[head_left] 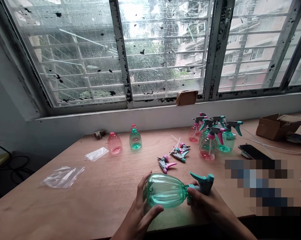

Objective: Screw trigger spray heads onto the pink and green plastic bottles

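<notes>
A clear green spray bottle [165, 190] lies on its side at the near edge of the wooden table [102, 196]. My left hand [139, 213] wraps around the bottle's round base, fingers curled on it. My right hand [205, 203] grips the neck, where a teal and grey trigger sprayer head [202, 182] sits. Loose pink and teal trigger heads [174, 156] with thin white dip tubes lie just beyond the bottle.
Several assembled spray bottles [211, 138] stand at the back right. A pink bottle [114, 143] and a green bottle [135, 137] without heads stand near the wall. Plastic bags [62, 176] lie at left. A phone [252, 151] and cardboard box [275, 126] sit right.
</notes>
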